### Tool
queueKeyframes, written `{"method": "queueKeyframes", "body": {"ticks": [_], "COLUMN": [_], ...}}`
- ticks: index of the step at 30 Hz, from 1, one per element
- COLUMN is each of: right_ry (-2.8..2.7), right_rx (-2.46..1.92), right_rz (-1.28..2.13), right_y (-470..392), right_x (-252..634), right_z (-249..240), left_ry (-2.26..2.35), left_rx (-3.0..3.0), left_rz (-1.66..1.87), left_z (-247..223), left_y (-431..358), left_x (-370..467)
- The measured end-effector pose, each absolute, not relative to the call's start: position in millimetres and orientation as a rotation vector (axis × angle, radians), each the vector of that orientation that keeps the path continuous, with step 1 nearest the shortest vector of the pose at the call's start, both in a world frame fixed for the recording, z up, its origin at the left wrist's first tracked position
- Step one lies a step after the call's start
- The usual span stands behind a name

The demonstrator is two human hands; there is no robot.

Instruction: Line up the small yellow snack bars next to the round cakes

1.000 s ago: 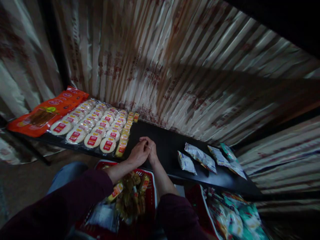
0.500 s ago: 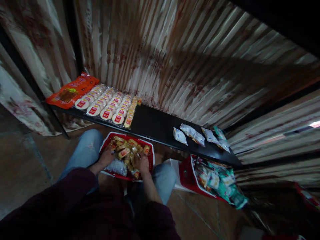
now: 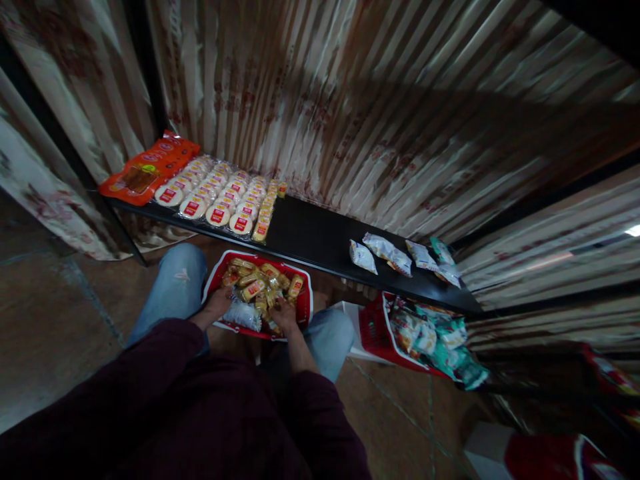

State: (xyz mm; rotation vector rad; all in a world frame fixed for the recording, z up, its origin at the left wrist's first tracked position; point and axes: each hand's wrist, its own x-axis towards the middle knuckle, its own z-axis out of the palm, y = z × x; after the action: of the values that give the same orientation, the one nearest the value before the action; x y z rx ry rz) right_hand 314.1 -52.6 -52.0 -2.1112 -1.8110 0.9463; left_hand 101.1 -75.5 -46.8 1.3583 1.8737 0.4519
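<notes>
Between my knees is a red basket [image 3: 306, 300] with a white rim, holding gold-wrapped snacks [image 3: 253, 289] and a clear-white packet [image 3: 243, 315]. My left hand [image 3: 218, 303] is at the basket's left side, by the snacks and the packet; its fingertips are too dim to read. My right hand [image 3: 284, 315] reaches among the gold snacks on the right, fingers apart. On the black shelf [image 3: 310, 233] stand rows of round white packs [image 3: 218, 213], with a column of small yellow packs [image 3: 263, 220] at their right end.
An orange bag [image 3: 150, 170] lies at the shelf's left end, white snack bags [image 3: 387, 252] towards its right. A second red basket [image 3: 374, 327] with green and white bags [image 3: 450, 340] is on the right, beside a white box [image 3: 350, 320]. Curtains hang behind.
The view has shifted slightly, so shelf and basket appear higher. My right hand's fingers look more spread over the gold snacks; one snack near it now lies tilted at the basket's right.
</notes>
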Motion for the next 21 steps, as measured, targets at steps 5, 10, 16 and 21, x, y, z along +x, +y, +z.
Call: {"method": "queueKeyframes", "body": {"ticks": [5, 10, 16, 21], "right_ry": [-1.65, -1.644, -1.55, -1.571], "right_rx": [-1.89, -1.752, -2.138, -2.25], "right_rz": [0.988, 0.875, 0.766, 0.807], "right_y": [-49.7, -47.7, -48.2, -48.3], "right_x": [315.4, 312.8, 319.2, 323.5], "right_z": [-54.1, -50.5, -48.9, -53.9], "left_ry": [1.757, 1.928, 2.06, 2.019], "left_rx": [1.44, 1.568, 1.401, 1.546], "left_rz": [0.533, 0.57, 0.256, 0.121], "left_z": [-46.0, -38.0, -37.6, -42.2], "left_y": [-79.9, -86.3, -80.2, -88.6], "left_x": [110.7, 108.1, 84.5, 82.1]}}
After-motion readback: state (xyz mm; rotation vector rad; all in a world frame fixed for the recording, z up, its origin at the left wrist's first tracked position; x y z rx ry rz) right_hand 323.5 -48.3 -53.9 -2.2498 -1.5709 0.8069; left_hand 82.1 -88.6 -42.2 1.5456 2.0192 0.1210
